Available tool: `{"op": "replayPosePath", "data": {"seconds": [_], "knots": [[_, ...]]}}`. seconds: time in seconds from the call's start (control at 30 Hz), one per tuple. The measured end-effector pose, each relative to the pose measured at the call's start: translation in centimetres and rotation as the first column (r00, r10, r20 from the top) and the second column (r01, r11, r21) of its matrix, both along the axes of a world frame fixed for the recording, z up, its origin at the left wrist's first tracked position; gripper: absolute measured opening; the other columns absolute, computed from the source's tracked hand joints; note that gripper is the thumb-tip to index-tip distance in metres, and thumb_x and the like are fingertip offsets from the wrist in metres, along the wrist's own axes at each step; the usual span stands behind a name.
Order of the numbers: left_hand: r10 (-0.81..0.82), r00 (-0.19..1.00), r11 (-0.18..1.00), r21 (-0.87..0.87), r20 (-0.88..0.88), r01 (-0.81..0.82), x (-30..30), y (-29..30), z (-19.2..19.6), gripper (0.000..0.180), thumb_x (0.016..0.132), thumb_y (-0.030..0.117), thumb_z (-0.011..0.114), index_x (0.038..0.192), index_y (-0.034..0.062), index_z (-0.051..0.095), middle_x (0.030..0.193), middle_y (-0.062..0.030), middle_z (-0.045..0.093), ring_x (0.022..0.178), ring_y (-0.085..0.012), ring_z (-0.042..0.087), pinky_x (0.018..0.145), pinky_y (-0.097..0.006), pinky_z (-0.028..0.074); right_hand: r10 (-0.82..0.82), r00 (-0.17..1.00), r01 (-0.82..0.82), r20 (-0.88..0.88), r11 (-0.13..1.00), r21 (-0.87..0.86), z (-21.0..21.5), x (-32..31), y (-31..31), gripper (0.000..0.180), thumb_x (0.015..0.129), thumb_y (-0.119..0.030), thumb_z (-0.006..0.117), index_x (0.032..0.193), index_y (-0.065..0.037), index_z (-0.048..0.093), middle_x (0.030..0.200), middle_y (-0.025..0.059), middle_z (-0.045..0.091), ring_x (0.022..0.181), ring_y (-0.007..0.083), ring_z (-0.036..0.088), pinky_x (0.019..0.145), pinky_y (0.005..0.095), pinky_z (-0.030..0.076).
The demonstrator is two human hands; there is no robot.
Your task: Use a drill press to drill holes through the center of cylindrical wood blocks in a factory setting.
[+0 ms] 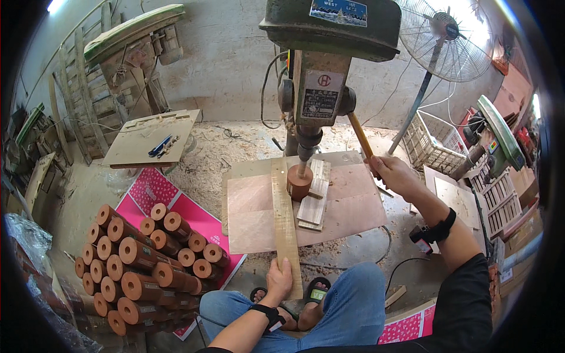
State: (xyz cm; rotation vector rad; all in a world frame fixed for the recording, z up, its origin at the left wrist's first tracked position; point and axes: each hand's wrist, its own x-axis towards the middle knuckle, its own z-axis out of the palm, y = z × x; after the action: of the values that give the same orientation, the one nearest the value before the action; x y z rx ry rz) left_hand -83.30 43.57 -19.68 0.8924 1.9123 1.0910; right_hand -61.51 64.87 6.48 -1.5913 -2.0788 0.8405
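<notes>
At the lower middle, my left hand (278,283) is closed round the near end of a long flat wooden strip (285,226). The strip runs away from me, its far part beside a reddish-brown cylinder (298,189). That cylinder stands upright under the chuck of a green drill press (329,32), and the drill bit (304,167) meets its top. To its right lie short pale wood pieces (312,209). My right hand (393,175) grips the press's yellowish lever (358,134), which slants down toward me. Thin plywood sheets (253,212) lie beneath the work.
Several brown cylinders with centre holes (138,253) are stacked at left on pink printed sheeting (203,220). A board with a blue knife (160,146) stands behind them. A fan (445,29) and a plastic crate (435,144) are at back right. Wood shavings (218,147) litter the floor.
</notes>
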Motion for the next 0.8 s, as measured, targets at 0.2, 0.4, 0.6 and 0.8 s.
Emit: {"op": "replayPosePath", "data": {"seconds": [0.2,0.4,0.6,0.8], "knots": [[0.022,0.999,0.999,0.037,-0.039,-0.021,0.1,-0.2,-1.4,0.049,0.095,0.042,0.05,0.12,0.0014,0.055,0.105,-0.0293,0.064,0.101,-0.0463,0.061,0.087,-0.049,0.048,0.019,0.955,-0.095,0.297,0.966,0.241,2.9,-0.8,-1.9,0.049,0.103,-0.038,0.039,0.088,0.003,0.061,0.074,0.0237,0.06,0.077,0.0426,0.059,0.073,0.049,0.043],[0.026,0.998,0.998,0.05,-0.053,-0.023,0.1,0.0,-1.5,0.05,0.094,0.044,0.051,0.122,0.0022,0.053,0.105,-0.0289,0.065,0.1,-0.0465,0.062,0.086,-0.049,0.048,-0.069,0.979,-0.059,0.189,0.801,0.596,3.7,-0.7,-3.1,0.041,0.102,-0.033,0.042,0.113,0.0,0.062,0.079,0.023,0.062,0.078,0.0389,0.061,0.073,0.0472,0.045],[0.032,0.997,0.999,0.013,-0.077,-0.031,0.1,0.0,-0.7,0.046,0.095,0.04,0.052,0.117,-0.0012,0.055,0.106,-0.0283,0.064,0.1,-0.0427,0.062,0.086,-0.045,0.048,-0.132,0.99,0.118,-0.039,0.67,0.733,6.7,-1.2,-1.8,0.027,0.1,-0.025,0.052,0.114,-0.003,0.061,0.064,0.0124,0.054,0.057,0.0221,0.056,0.057,0.0353,0.045],[0.047,0.996,0.999,0.002,-0.08,-0.047,0.2,-0.2,-0.1,0.047,0.094,0.04,0.053,0.117,-0.0008,0.055,0.105,-0.0281,0.065,0.099,-0.0428,0.063,0.086,-0.046,0.049,-0.036,0.94,0.289,-0.339,0.61,0.738,10.1,-1.4,5.1,0.033,0.099,-0.034,0.055,0.102,-0.002,0.063,0.061,0.0056,0.051,0.056,0.0122,0.051,0.054,0.0308,0.043]]}}
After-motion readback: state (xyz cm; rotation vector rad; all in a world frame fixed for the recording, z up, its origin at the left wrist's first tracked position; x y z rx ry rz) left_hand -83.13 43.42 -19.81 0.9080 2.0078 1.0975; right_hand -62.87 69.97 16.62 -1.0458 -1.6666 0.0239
